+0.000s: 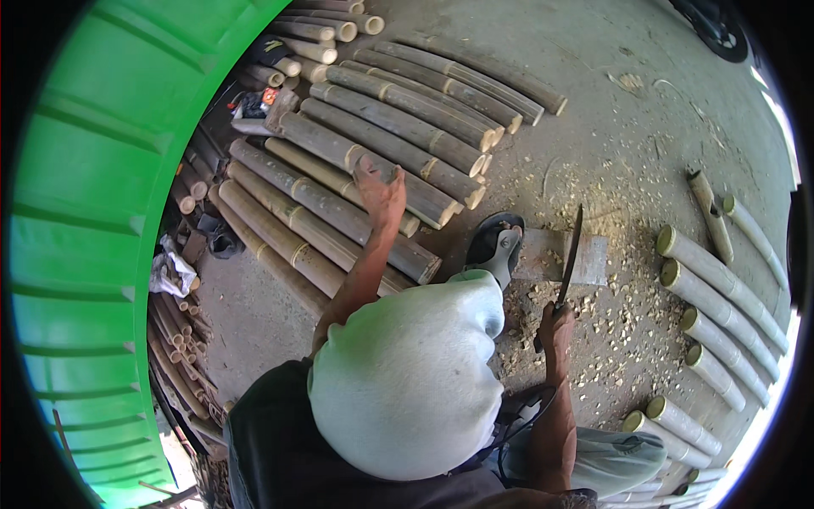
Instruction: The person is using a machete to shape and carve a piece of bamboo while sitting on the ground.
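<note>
My right hand (557, 327) is closed round the handle of a machete (574, 250), its long dark blade pointing up and away from me. The blade crosses over a flat wooden board (591, 261) on the floor. My left hand (381, 193) reaches out over a row of cut bamboo poles, thumb and fingers apart. It is nearest to a thick bamboo pole (326, 144); whether the fingers touch it, I cannot tell. A sandalled foot (500, 242) rests at the left end of the board. A rounded white cloth shape (407, 382) hides the area between my arms.
Wood chips (627, 331) litter the floor around the board. More cut bamboo lengths (721, 271) lie at the right. A green ribbed panel (93, 212) rises along the left, with thin bamboo pieces (174, 339) and a white plastic bag (172, 270) beside it. A wheel (719, 34) shows at far right.
</note>
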{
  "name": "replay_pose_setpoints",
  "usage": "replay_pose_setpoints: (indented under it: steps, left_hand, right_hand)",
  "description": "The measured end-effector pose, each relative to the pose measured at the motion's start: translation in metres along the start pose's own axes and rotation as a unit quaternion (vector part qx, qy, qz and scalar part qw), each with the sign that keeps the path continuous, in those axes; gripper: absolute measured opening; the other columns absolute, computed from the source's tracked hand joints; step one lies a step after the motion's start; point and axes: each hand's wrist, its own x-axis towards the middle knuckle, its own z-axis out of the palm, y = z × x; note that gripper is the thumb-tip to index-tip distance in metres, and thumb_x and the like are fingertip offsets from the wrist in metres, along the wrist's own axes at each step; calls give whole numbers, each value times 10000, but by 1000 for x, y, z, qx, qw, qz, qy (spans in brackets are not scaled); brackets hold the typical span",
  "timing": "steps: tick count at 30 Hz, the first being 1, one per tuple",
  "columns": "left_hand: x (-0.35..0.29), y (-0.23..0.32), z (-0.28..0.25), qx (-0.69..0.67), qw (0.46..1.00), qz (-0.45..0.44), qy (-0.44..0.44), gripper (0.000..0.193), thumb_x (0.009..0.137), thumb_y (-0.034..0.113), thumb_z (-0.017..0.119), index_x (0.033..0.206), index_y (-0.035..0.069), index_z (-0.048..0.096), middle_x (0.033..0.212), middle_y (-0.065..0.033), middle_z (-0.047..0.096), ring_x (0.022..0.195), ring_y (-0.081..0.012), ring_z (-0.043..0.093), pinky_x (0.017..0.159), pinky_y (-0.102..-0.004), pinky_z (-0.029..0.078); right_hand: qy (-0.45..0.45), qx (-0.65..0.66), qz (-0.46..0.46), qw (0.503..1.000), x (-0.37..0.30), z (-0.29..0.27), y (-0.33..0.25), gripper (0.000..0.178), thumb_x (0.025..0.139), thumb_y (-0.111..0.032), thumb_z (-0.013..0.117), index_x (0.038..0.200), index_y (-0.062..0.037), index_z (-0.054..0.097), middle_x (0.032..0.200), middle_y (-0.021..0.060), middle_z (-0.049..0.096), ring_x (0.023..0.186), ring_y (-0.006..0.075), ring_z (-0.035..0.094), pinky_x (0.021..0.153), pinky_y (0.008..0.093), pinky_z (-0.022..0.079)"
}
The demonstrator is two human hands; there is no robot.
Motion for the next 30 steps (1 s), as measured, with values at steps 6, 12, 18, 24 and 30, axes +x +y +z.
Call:
replay_pose_setpoints:
  steps: [6,12,18,24,30]
  left_hand:
    - [-105,74,21,-375,818,-116,-420,530,926,102,740,1356,-83,491,1059,-163,665,775,-187,670,595,-264,529]
    - [-168,72,53,-195,711,-39,-674,606,865,133,775,1367,-86,516,1031,-164,719,794,-166,677,650,-274,542]
    - [-165,58,59,-252,739,-103,-616,547,906,112,730,1359,-100,507,966,-166,709,671,-152,658,528,-251,500]
    - [-168,66,58,-251,753,-99,-600,490,936,103,693,1336,-112,509,922,-173,709,588,-155,638,448,-237,452]
    - [-167,61,63,-234,764,-107,-592,503,934,130,710,1337,-102,516,924,-171,715,587,-154,637,428,-242,441]
  right_hand:
    - [11,86,32,996,-3,0,0,263,950,-202,619,887,52,607,749,317,643,712,495,671,604,556,491]
    - [13,106,47,993,-8,4,2,266,966,-223,561,904,34,539,746,309,627,706,493,657,588,564,477]
    - [9,105,41,994,-5,9,8,257,950,-221,561,928,34,536,762,300,643,741,495,665,624,567,513]
    - [32,117,16,993,-5,18,14,214,943,-183,568,942,27,529,711,284,625,688,483,650,596,563,487]
    - [58,119,5,991,-5,24,17,240,942,-198,571,915,39,537,708,285,622,680,479,649,593,560,488]
